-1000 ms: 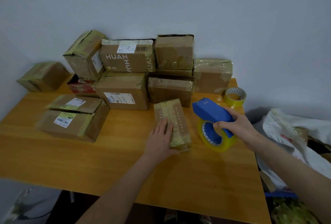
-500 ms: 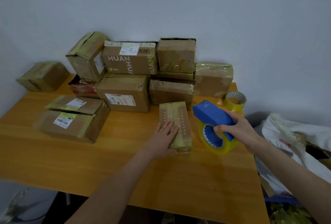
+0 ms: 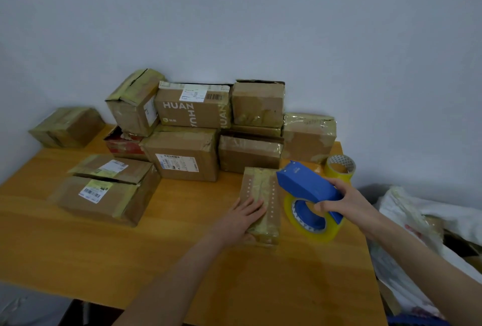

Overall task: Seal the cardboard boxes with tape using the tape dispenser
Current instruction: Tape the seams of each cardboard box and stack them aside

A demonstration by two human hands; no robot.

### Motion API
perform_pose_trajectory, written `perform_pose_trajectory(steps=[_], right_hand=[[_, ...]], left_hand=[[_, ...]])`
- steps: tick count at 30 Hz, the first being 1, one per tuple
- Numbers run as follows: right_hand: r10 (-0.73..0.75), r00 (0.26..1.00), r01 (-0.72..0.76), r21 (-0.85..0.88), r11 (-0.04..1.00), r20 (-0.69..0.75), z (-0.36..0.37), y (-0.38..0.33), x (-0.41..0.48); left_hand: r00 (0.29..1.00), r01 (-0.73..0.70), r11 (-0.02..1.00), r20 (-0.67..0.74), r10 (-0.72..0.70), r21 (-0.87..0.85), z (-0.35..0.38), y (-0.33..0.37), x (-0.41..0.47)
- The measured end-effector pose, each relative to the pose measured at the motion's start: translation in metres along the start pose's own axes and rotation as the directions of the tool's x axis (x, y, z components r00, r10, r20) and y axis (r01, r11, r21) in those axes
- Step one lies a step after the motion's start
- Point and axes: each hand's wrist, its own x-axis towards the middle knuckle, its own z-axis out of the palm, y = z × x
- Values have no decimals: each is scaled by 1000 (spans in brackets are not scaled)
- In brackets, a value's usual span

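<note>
A small, narrow cardboard box (image 3: 262, 187), taped on top, lies on the wooden table (image 3: 78, 252) right of centre. My left hand (image 3: 241, 217) rests flat on its near left part, fingers spread. My right hand (image 3: 344, 204) grips a blue tape dispenser (image 3: 305, 185) with a yellowish clear tape roll (image 3: 310, 229) just right of the box. The dispenser's nose hovers over the box's far right edge.
Several taped cardboard boxes are stacked against the wall (image 3: 193, 106). A flat box with labels (image 3: 104, 190) lies at the left. A spare tape roll (image 3: 340, 168) stands at the back right. White plastic bags (image 3: 422, 224) lie beyond the table's right edge.
The small box has slid away from me toward the stack, with my left hand on it. The dispenser has risen slightly and its nose now reaches over the box.
</note>
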Motion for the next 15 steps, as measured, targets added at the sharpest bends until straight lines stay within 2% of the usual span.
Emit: perform_pose_trajectory(steps=[2, 4, 5, 6, 7, 8, 9, 10, 11, 12, 15], right_hand=[[-10, 1000, 10, -4, 1000, 16, -4, -5, -4], [-33, 999, 34, -12, 999, 30, -7, -10, -8], [-51, 998, 52, -15, 999, 43, -9, -12, -10], [-68, 996, 68, -14, 998, 55, -11, -13, -12], [-81, 994, 82, -9, 997, 71, -12, -15, -14], [-93, 992, 93, -3, 996, 89, -14, -15, -16], [-102, 989, 102, 3, 995, 108, -15, -15, -18], [-109, 986, 110, 6, 994, 127, -15, -16, -20], [-114, 983, 115, 6, 993, 145, -15, -17, -21], [-118, 980, 118, 5, 993, 162, -15, -18, -22], [-119, 972, 121, 5, 993, 202, -12, -20, -24]], left_hand=[[1000, 16, 998, -1, -16, -53, -6, 3, -4], [984, 86, 951, -123, -127, -299, -18, 11, -8], [952, 111, 861, -194, -235, -497, -27, 17, -9], [909, 105, 711, -222, -352, -696, -37, 22, -9], [878, 77, 500, -179, -444, -863, -48, 26, -8], [874, 54, 251, -76, -480, -966, -58, 30, -6], [885, 51, 16, 38, -464, -999, -67, 34, -4], [896, 61, -154, 122, -426, -986, -73, 35, -3], [906, 77, -247, 171, -388, -966, -76, 37, -2], [917, 95, -286, 196, -348, -954, -79, 38, -2], [937, 111, -308, 203, -283, -945, -87, 44, -2]])
